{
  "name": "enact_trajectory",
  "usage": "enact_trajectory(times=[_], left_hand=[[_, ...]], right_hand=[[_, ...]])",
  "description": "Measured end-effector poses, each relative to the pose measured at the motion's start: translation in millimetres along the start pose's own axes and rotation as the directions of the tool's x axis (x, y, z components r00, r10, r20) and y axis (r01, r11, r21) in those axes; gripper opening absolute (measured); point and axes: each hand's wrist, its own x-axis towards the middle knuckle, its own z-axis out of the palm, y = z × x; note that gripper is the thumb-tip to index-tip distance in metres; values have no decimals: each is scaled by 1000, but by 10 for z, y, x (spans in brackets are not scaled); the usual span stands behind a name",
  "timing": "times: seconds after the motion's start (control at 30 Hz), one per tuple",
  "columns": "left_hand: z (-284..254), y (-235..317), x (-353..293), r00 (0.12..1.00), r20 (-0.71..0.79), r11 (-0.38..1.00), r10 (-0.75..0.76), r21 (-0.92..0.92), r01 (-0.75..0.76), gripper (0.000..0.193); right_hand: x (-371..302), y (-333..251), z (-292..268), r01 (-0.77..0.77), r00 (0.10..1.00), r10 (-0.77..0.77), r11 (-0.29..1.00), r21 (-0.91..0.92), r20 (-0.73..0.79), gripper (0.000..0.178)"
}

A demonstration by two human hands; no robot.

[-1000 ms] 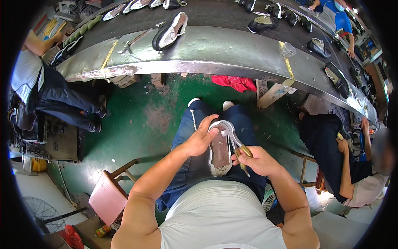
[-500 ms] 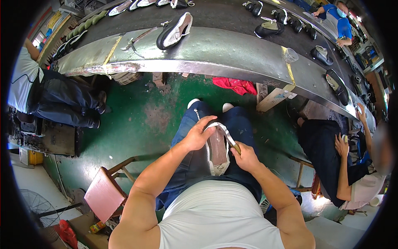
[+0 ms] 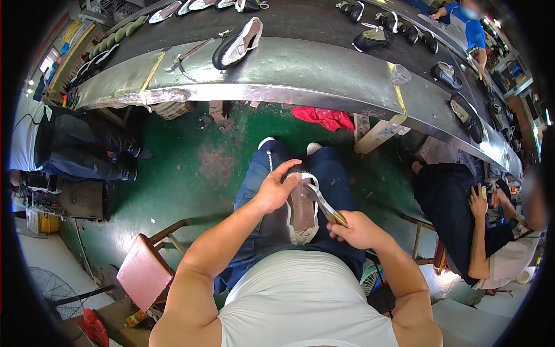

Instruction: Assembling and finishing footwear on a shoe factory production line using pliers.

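- Brown and white shoe (image 3: 302,214) lies on the person's lap, brown face up, dark toe end away; a dark mark near its heel end is too small to read.
- Left hand (image 3: 276,192) holds its far left side: thumb over the rim, index finger spread away from it, other fingers hidden.
- Right hand (image 3: 355,228) has its fingers wrapped around the brass-coloured handles of metal pincers (image 3: 326,206); their blurred head is at the far right rim, whether biting I cannot tell.
- Green floor (image 3: 217,159) gives open room between the knees and the long metal edge of the bench (image 3: 300,66).
- Pink-topped chair (image 3: 144,272) stands near the left elbow.
- Seated co-worker (image 3: 448,202), dark-trousered, is well apart on the right.
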Motion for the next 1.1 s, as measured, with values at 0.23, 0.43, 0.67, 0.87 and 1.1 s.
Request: enact_trajectory(times=[0.23, 0.43, 0.67, 0.87, 1.1], left_hand=[[78, -8, -1, 980, 171, 976, 105, 171, -135, 51], [133, -339, -46, 987, 157, 984, -32, 176, 4, 65], [351, -599, -348, 990, -1, 952, -142, 272, 137, 82], [208, -300, -294, 869, 345, 915, -355, -64, 399, 95], [182, -836, -539, 938, 235, 950, -253, 242, 196, 108]], right_hand=[[90, -175, 13, 175, 933, -124, 976, 127, -338, 27], [197, 203, 191, 11, 874, 60, 990, 143, -483, 54], [372, 501, 493, -177, 891, 253, 958, 225, -378, 62], [247, 641, 390, -173, 897, 232, 968, 183, -376, 49], [-417, 446, -3, -92, 993, 89, 995, -35, -79, 43]])
